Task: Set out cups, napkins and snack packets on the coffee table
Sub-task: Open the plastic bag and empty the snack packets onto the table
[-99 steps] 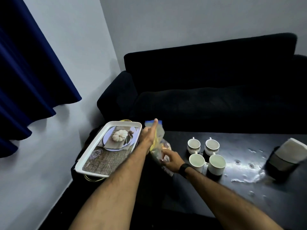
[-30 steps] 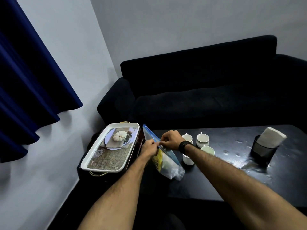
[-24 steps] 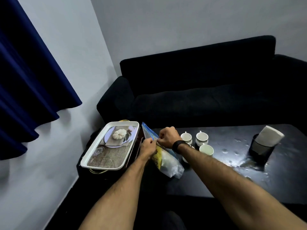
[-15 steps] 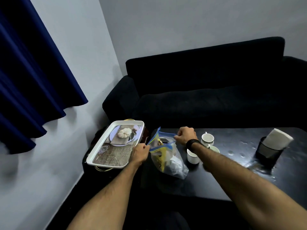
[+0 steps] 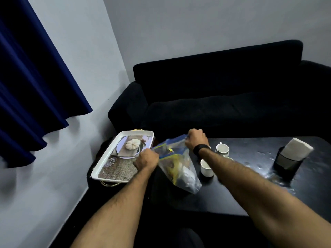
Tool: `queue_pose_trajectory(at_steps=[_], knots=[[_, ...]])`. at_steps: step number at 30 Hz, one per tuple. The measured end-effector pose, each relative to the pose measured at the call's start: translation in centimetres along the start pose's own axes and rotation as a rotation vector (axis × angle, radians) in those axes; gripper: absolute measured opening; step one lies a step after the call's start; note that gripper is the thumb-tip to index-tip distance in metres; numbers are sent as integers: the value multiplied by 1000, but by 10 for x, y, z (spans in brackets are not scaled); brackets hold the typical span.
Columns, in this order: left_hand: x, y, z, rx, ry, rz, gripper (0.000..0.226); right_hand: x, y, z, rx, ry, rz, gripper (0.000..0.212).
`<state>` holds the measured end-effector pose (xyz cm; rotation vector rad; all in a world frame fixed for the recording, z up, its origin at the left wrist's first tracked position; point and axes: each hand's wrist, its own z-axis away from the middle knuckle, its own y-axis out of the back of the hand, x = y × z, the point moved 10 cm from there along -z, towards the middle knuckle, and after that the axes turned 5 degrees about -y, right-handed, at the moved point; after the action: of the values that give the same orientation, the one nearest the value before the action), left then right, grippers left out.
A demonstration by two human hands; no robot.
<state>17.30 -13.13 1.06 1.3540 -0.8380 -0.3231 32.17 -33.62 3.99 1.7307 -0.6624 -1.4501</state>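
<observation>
A clear zip bag [image 5: 180,169] with a blue seal stands on the left end of the black coffee table [image 5: 250,192], holding yellow and white snack packets. My left hand [image 5: 146,159] grips the near side of its mouth and my right hand [image 5: 196,138] grips the far side, so the mouth is pulled wide apart. White cups [image 5: 206,167] stand just right of the bag, partly hidden by my right forearm; one more cup [image 5: 222,149] sits behind. A black holder with white napkins [image 5: 292,154] stands at the table's right.
A white tray [image 5: 107,158] with a printed picture rests on a low stand left of the table, touching my left hand's side. A black sofa [image 5: 223,97] runs behind the table. A blue curtain [image 5: 35,77] hangs on the left wall.
My hands, pinched together at the bag's seal a second ago, have drawn apart and the bag's mouth has opened. The bag leans a little toward the right.
</observation>
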Motion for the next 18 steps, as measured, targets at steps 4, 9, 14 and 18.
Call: queue_pose_trajectory(at_steps=[4, 9, 14, 18], knots=[[-4, 41, -16, 78, -44, -39, 38, 9, 34, -20, 75, -71, -16, 23], [24, 57, -14, 84, -104, 52, 45, 6, 18, -11, -46, -120, -45, 28], [36, 33, 5, -17, -139, 104, 44, -4, -25, 16, -340, -75, -114, 77], [36, 13, 15, -184, -158, 147, 34, -4, -30, 23, -354, -31, -42, 84]])
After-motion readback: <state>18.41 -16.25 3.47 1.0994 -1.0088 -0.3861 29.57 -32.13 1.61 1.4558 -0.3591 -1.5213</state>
